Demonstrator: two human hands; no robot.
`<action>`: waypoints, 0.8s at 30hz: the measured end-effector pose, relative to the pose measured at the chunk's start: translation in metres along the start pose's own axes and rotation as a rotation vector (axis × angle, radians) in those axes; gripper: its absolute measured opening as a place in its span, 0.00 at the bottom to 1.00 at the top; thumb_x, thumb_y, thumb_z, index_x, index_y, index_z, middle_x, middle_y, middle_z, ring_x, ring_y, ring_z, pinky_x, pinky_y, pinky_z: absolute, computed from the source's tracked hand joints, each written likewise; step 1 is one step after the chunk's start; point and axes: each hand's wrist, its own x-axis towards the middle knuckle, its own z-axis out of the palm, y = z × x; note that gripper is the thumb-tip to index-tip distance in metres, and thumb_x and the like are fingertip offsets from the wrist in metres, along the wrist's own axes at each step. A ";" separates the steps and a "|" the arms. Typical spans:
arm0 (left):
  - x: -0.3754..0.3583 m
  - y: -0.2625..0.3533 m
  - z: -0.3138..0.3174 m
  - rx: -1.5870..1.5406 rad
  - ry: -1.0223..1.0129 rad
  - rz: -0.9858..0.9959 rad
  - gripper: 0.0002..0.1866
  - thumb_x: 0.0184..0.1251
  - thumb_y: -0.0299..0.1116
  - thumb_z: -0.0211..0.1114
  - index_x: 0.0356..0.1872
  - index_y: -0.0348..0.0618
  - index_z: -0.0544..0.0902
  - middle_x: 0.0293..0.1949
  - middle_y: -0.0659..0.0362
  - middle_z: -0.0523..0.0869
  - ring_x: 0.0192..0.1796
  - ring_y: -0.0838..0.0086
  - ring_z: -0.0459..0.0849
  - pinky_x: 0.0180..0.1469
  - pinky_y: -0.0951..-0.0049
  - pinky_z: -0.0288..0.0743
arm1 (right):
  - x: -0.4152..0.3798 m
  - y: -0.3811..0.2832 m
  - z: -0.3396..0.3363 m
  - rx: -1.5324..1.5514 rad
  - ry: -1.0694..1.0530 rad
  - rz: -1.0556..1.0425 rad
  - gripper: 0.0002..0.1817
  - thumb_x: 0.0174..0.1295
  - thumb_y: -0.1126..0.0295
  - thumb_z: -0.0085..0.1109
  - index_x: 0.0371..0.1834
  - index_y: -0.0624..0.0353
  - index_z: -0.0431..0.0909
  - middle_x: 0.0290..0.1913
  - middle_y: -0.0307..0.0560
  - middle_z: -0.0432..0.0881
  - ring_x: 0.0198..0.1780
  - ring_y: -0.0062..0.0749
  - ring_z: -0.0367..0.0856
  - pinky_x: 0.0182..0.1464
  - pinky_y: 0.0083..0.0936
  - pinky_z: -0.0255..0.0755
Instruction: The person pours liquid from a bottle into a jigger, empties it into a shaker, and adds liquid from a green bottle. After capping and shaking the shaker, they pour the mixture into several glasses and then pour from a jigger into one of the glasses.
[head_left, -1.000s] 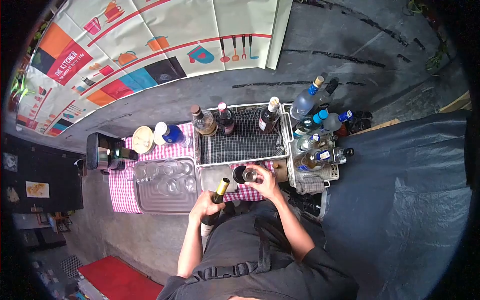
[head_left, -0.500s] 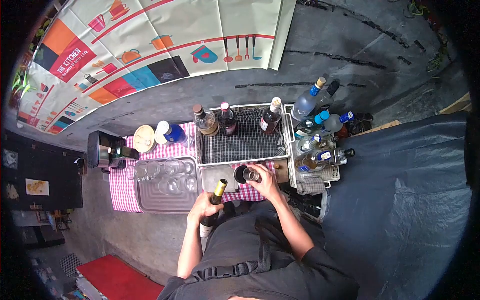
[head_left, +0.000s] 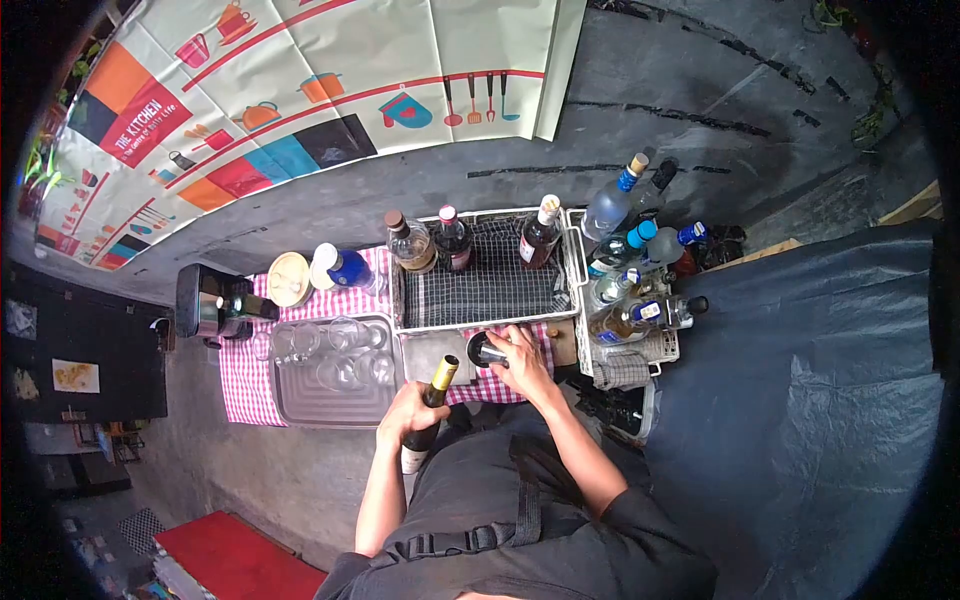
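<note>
My left hand [head_left: 407, 414] is wrapped round a dark wine bottle [head_left: 444, 374] with yellow foil on its neck. The bottle leans at a slant in front of my body, its mouth upward and uncorked. My right hand [head_left: 524, 366] grips a small jigger-like cup [head_left: 493, 353], tipped to the left over a dark round cup [head_left: 477, 343]. That dark cup stands on the red-and-white checked cloth [head_left: 487, 390], partly hidden by my fingers. What the small cup contains does not show.
Upside-down-looking clear glasses [head_left: 345, 352] fill a grey tray [head_left: 290, 405] on the left. Behind my hands, a white wire basket [head_left: 405, 300] lined with checked cloth holds three bottles. Several more bottles [head_left: 625, 325] crowd a rack at the right. A small cork [head_left: 553, 332] lies near my right hand.
My right hand has turned and shifted slightly, tipping the small cup over the dark cup. My left hand and the wine bottle have moved very slightly to the right.
</note>
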 end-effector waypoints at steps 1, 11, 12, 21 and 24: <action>0.001 -0.001 0.001 0.001 -0.002 0.003 0.22 0.44 0.44 0.76 0.35 0.35 0.90 0.33 0.42 0.91 0.41 0.56 0.93 0.49 0.59 0.83 | 0.000 -0.001 -0.002 0.063 0.021 -0.018 0.34 0.48 0.74 0.77 0.65 0.60 0.82 0.55 0.52 0.80 0.61 0.48 0.78 0.67 0.40 0.72; 0.002 0.014 0.001 0.024 -0.026 0.039 0.23 0.43 0.43 0.76 0.37 0.35 0.90 0.34 0.42 0.91 0.41 0.57 0.93 0.49 0.59 0.83 | 0.003 -0.004 0.000 0.463 0.068 -0.043 0.28 0.49 0.81 0.69 0.58 0.63 0.81 0.56 0.54 0.87 0.60 0.48 0.86 0.64 0.37 0.78; 0.003 0.015 0.001 0.026 -0.027 0.039 0.23 0.43 0.43 0.76 0.37 0.35 0.90 0.34 0.42 0.91 0.41 0.57 0.93 0.49 0.59 0.83 | 0.004 -0.004 0.002 0.463 0.070 -0.043 0.28 0.49 0.81 0.69 0.58 0.63 0.81 0.56 0.54 0.87 0.60 0.48 0.86 0.64 0.37 0.78; 0.003 0.024 -0.002 0.096 -0.051 0.005 0.24 0.43 0.46 0.76 0.40 0.38 0.91 0.35 0.40 0.91 0.43 0.52 0.92 0.51 0.57 0.83 | 0.006 -0.009 0.006 0.508 0.033 -0.094 0.29 0.48 0.85 0.64 0.58 0.62 0.79 0.56 0.53 0.85 0.61 0.51 0.84 0.63 0.38 0.79; 0.005 0.023 -0.003 0.116 -0.084 0.005 0.25 0.43 0.46 0.76 0.40 0.38 0.92 0.35 0.39 0.91 0.43 0.51 0.92 0.52 0.57 0.83 | 0.005 -0.013 0.003 0.503 0.043 -0.103 0.29 0.47 0.86 0.63 0.58 0.62 0.79 0.55 0.53 0.85 0.60 0.50 0.85 0.61 0.38 0.80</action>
